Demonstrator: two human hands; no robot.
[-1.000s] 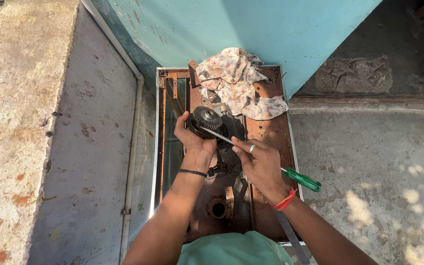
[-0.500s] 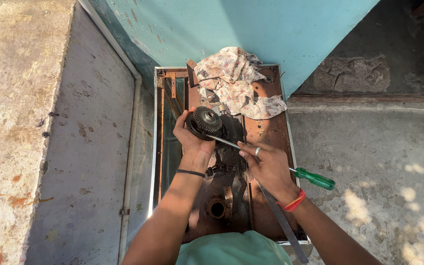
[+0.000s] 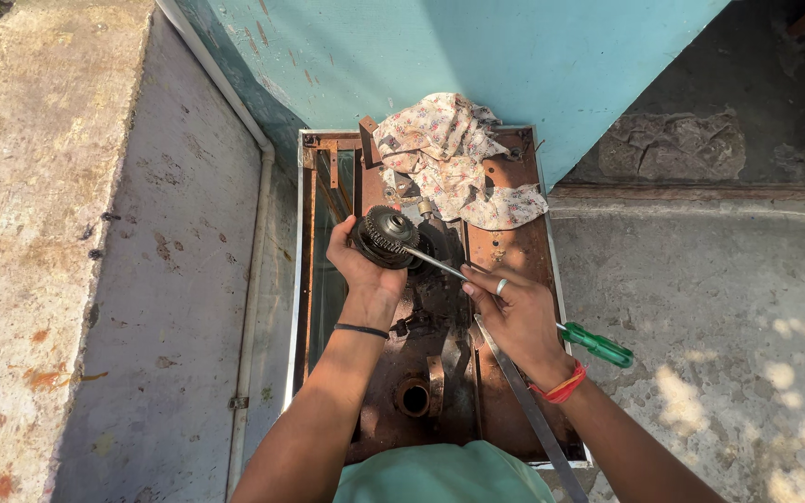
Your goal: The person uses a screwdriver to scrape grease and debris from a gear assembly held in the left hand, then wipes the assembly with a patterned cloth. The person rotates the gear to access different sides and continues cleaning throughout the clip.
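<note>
While I look down, the biggest thing is the concrete floor [image 3: 701, 307], sunlit, meeting a turquoise wall [image 3: 514, 56] and a rough ledge [image 3: 39, 233] on the left. Between them lies a rusty metal tray [image 3: 505, 261] with a flowered rag [image 3: 449, 158] bunched at its far end. My left hand [image 3: 361, 270] is curled around a dark toothed gear [image 3: 386, 236], held above the tray; I judge it heavy, rigid and greasy, best gripped by the toothed rim. My right hand [image 3: 514, 312] pinches a green-handled screwdriver [image 3: 514, 298], its tip touching the gear's hub. It looks light, stiff, and easy to slip.
</note>
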